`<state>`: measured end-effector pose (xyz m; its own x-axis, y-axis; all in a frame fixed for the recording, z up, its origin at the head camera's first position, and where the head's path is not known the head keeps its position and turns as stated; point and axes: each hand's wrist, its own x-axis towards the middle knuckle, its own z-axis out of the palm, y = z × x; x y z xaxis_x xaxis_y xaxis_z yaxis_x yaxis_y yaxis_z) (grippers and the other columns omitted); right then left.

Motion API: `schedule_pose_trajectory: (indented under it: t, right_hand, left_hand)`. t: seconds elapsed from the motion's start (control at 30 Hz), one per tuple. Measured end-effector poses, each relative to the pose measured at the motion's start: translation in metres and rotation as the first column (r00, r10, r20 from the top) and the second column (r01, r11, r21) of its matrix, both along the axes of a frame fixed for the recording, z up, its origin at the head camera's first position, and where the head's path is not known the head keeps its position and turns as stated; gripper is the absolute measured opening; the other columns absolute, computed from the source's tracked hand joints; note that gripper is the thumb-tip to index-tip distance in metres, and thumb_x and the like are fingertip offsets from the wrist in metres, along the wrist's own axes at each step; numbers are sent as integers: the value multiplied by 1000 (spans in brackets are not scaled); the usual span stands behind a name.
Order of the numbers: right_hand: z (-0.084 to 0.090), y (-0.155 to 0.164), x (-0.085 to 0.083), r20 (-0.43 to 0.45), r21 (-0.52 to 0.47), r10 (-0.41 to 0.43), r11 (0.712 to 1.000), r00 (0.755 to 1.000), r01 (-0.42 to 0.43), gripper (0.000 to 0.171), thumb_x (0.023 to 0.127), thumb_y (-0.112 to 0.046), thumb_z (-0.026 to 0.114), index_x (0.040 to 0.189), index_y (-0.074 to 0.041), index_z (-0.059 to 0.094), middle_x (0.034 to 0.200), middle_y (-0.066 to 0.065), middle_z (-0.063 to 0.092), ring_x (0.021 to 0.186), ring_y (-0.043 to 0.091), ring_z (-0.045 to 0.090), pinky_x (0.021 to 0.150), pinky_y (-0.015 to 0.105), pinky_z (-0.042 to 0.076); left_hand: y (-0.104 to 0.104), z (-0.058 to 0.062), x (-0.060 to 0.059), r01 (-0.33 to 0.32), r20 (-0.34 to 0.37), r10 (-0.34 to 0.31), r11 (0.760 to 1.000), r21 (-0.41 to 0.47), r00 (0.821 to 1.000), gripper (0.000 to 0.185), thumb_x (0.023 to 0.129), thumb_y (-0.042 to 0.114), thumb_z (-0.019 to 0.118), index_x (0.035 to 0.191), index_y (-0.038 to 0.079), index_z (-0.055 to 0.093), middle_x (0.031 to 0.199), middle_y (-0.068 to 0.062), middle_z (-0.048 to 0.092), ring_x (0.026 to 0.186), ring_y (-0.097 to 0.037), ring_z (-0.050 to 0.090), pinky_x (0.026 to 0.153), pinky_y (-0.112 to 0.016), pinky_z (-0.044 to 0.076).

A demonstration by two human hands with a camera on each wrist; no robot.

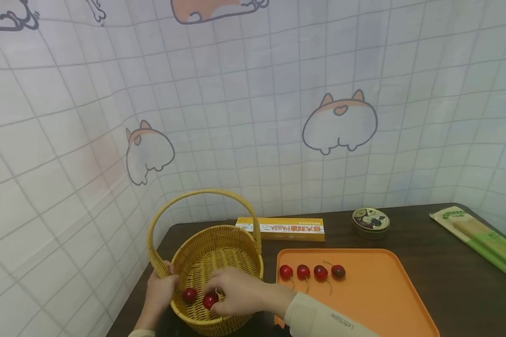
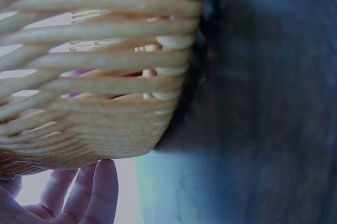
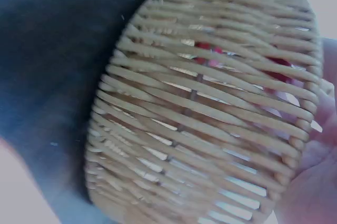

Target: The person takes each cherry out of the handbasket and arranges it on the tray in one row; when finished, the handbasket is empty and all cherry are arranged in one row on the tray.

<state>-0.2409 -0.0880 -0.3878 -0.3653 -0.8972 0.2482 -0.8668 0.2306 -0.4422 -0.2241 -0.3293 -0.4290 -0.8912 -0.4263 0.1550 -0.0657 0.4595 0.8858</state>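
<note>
Head view: the right hand (image 1: 236, 292) reaches into the basket (image 1: 236, 243), fingers curled and pinching a cherry (image 1: 210, 299) low on the floor of the weave. A second cherry (image 1: 189, 295) lies just beside it at 9 o'clock. The left hand (image 1: 160, 291) grips the rim at the basket's 9 o'clock side, thumb over the edge. At the basket's 3 o'clock sits a tray (image 1: 375, 304) with four cherries (image 1: 312, 272) in a row; a box (image 1: 280, 229) and a tin (image 1: 370, 221) lie beyond it at 12 o'clock.

Left wrist view: the basket wall (image 2: 95, 76) fills the frame, red showing through the slats; the fingers (image 2: 89, 195) lie straight under its base at 6 o'clock.

Right wrist view: the weave (image 3: 205, 118) seen from outside, red patches at 1 o'clock; the palm (image 3: 316, 182) sits at 4 o'clock, its grip hidden here.

Judging by this, the pinch should stay light so the fruit is not bruised, and the left hand should steady the rim.
</note>
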Motion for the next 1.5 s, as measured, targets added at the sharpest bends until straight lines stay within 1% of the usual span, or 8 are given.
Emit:
schedule_pose_trajectory:
  t: [0.27, 0.43, 0.57, 0.77, 1.0, 1.23, 1.37, 1.5]
  right_hand:
    - [-5, 30, 5, 128, -228, -56, 970, 990, 84, 28, 89, -16, 68, 117, -17, 67, 108, -9, 60, 88, -2, 57, 75, 15, 48]
    - [-10, 56, 4, 262, -334, -49, 932, 964, 138, 28, 90, -14, 67, 118, -16, 66, 110, -6, 61, 90, 1, 60, 76, 21, 52]
    - [-14, 82, 4, 316, -377, -93, 901, 944, 215, 26, 91, -19, 67, 117, -21, 65, 107, -7, 61, 90, 6, 61, 76, 31, 53]
    - [-14, 121, -5, 279, -409, -139, 878, 950, 248, 26, 92, -22, 67, 117, -22, 64, 107, -6, 61, 91, 9, 63, 74, 32, 53]
    - [-13, 166, -28, 200, -436, -229, 850, 953, 296, 33, 85, -10, 73, 117, -12, 65, 106, 2, 64, 87, 14, 68, 75, 35, 56]
    - [-12, 206, -47, 148, -320, -402, 845, 903, 429, 34, 81, -10, 77, 114, -10, 68, 103, -1, 64, 88, 13, 68, 78, 35, 55]
    - [-14, 227, -53, 80, -248, -505, 825, 860, 508, 32, 79, -10, 78, 110, -11, 69, 99, -6, 65, 87, 11, 67, 76, 34, 55]
    - [-17, 250, -62, 62, -181, -561, 807, 826, 562, 31, 79, -12, 78, 109, -9, 69, 100, -5, 66, 87, 11, 66, 75, 32, 54]
  left_hand:
    - [-3, -1, 2, -11, 15, 11, 1000, 1, 1000, 19, 72, -2, 53, 86, 6, 45, 69, -1, 39, 60, -16, 39, 53, -30, 36]
    - [-3, -2, 2, -9, 16, 9, 1000, -2, 1000, 19, 71, -2, 54, 86, 6, 45, 68, -1, 39, 58, -16, 38, 52, -29, 35]
    - [-3, -2, 3, 1, 28, -1, 1000, 7, 1000, 18, 72, -2, 53, 86, 6, 45, 68, -1, 39, 58, -15, 39, 52, -29, 36]
    - [-4, 0, 4, -9, 28, 9, 1000, -2, 1000, 18, 72, -1, 53, 87, 6, 45, 70, -2, 41, 60, -17, 41, 53, -30, 37]
    - [-3, 1, 1, -2, 3, 2, 1000, -16, 1000, 18, 73, -2, 53, 90, 3, 46, 70, -1, 41, 61, -17, 41, 56, -30, 37]
    - [-2, 1, 1, 2, 14, -2, 1000, -30, 1000, 18, 75, -1, 53, 90, 4, 46, 71, -2, 41, 62, -18, 42, 56, -30, 37]
    - [0, 1, 2, 2, 22, -1, 999, -37, 1000, 18, 74, 0, 54, 89, 5, 46, 70, -2, 41, 61, -18, 42, 56, -31, 37]
    - [1, 1, 2, 2, 18, -2, 1000, -29, 1000, 18, 73, -1, 54, 88, 6, 45, 70, -2, 41, 61, -18, 42, 55, -30, 37]
